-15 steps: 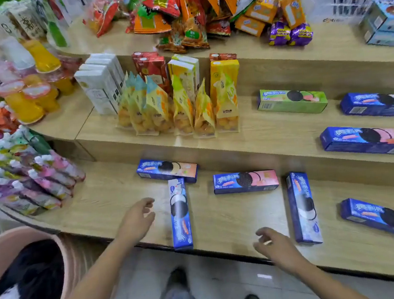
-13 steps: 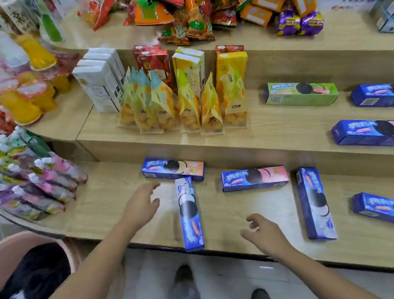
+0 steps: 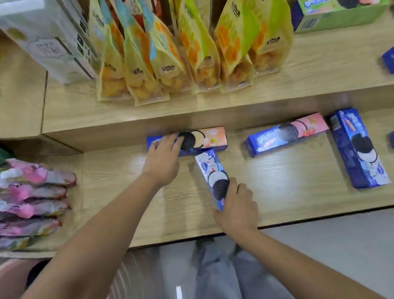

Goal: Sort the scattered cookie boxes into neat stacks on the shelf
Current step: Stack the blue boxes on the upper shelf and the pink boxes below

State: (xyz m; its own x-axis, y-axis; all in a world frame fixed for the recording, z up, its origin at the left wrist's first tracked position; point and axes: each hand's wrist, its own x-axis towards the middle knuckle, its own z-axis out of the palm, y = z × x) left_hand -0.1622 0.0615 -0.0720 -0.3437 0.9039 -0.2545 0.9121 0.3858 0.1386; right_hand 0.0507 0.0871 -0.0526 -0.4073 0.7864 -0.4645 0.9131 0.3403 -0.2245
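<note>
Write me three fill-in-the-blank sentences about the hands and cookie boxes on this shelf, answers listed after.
1. The left hand rests on the ____ end of the crosswise cookie box.
2. The right hand grips the near end of the box showing a white cookie, which points ____ the crosswise box.
3. The only green cookie box lies on the ____ shelf step.

Answers: left; toward; upper

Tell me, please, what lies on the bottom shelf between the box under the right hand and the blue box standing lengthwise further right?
Only bare shelf lies between the box and the lengthwise box, seen in the head view.
</note>
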